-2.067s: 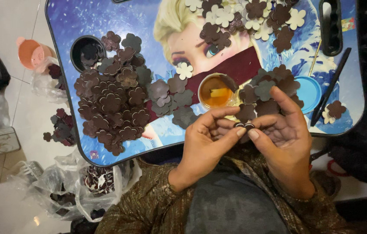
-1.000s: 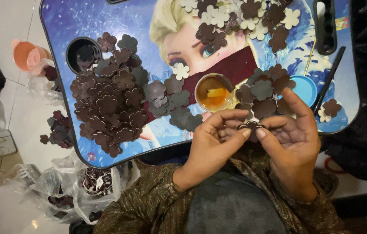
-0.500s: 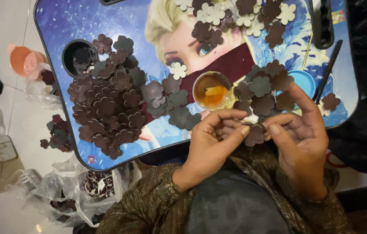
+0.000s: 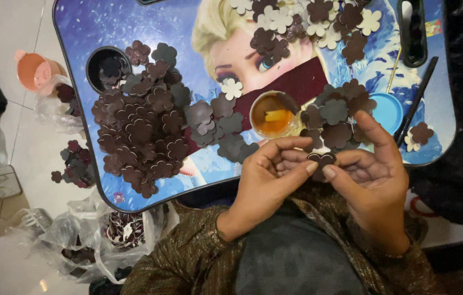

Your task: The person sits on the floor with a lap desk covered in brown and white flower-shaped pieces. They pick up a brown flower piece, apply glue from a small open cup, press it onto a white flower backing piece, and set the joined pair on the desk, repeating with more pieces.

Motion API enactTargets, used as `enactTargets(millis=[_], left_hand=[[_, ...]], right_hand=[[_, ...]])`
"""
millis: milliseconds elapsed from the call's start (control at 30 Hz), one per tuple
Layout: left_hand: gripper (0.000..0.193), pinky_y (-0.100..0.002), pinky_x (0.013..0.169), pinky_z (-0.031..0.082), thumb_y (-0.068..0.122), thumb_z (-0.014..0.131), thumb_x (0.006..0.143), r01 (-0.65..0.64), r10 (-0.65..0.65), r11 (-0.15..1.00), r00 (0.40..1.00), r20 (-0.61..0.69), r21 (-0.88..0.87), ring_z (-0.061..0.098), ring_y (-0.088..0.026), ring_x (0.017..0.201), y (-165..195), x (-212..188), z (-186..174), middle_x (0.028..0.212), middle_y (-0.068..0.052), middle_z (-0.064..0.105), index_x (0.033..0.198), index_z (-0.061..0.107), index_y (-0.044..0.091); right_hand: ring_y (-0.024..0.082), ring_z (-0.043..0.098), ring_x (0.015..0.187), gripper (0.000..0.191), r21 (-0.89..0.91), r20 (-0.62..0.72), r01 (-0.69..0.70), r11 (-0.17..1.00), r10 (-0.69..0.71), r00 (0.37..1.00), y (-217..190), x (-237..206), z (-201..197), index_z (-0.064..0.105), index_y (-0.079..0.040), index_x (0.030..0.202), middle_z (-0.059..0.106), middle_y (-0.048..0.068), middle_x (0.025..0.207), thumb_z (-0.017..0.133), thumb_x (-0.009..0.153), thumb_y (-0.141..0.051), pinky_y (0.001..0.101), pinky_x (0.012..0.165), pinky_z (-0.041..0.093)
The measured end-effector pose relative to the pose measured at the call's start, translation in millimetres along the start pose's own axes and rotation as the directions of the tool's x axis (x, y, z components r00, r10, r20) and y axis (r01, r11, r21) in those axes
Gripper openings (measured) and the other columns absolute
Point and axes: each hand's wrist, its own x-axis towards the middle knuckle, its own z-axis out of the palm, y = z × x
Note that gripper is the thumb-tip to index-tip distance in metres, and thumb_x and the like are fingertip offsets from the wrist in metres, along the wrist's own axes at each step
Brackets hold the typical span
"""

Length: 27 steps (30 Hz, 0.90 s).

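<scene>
My left hand [image 4: 267,177] and my right hand [image 4: 371,175] meet at the near edge of a blue lap table [image 4: 133,22] with a cartoon picture. Between the fingertips of both hands is one dark brown flower-shaped piece [image 4: 321,159]. A big heap of the same brown flower pieces [image 4: 141,125] lies on the table's left half. A smaller cluster of brown pieces [image 4: 335,117] sits just beyond my right hand. A small round cup of amber liquid [image 4: 272,114] stands right above my left hand.
Cream and brown flower pieces [image 4: 308,24] lie at the table's far side. A blue lid [image 4: 387,109] and a black stick [image 4: 414,104] sit at the right. On the floor at the left are clear bags of pieces [image 4: 87,240], loose pieces [image 4: 73,164] and an orange cup [image 4: 37,68].
The small light object that both hands pinched earlier is gone from sight. A brown flower piece is now between the fingertips. The table has shifted slightly in view.
</scene>
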Motion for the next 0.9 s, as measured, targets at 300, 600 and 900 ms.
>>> enactTargets(millis=[300,600,900], left_hand=[[0.042,-0.021,0.084,0.055,-0.002,0.073,0.096,-0.028,0.028,1.000,0.999,0.034,0.000,0.068,-0.008,0.094,-2.1,0.4,-1.9,0.107,-0.007,0.074,0.136,0.061,-0.004],[0.042,-0.022,0.084,0.056,-0.003,0.074,0.096,-0.017,0.017,1.000,0.999,0.045,0.002,0.070,-0.009,0.095,-4.1,1.2,-4.3,0.107,-0.009,0.074,0.136,0.061,-0.005],[0.046,-0.022,0.089,0.056,-0.005,0.072,0.094,0.016,-0.016,1.000,0.997,0.074,0.001,0.070,-0.009,0.098,-2.5,3.5,-3.2,0.112,-0.008,0.074,0.139,0.060,-0.004]], right_hand=[[0.020,0.073,0.101,0.085,0.029,0.029,0.027,0.999,-0.028,0.999,4.1,1.0,-4.1,0.026,0.000,0.167,0.072,0.017,0.107,0.065,0.093,0.012,0.0325,0.094,0.060],[0.018,0.072,0.101,0.084,0.005,0.051,0.052,0.999,-0.052,0.997,6.3,0.5,-7.3,0.026,0.001,0.167,0.072,0.018,0.108,0.065,0.094,0.011,0.0304,0.094,0.058],[0.017,0.072,0.099,0.082,-0.007,0.057,0.046,0.999,-0.045,0.997,6.6,1.2,-10.3,0.027,0.001,0.166,0.072,0.019,0.108,0.064,0.093,0.012,0.0291,0.093,0.059]])
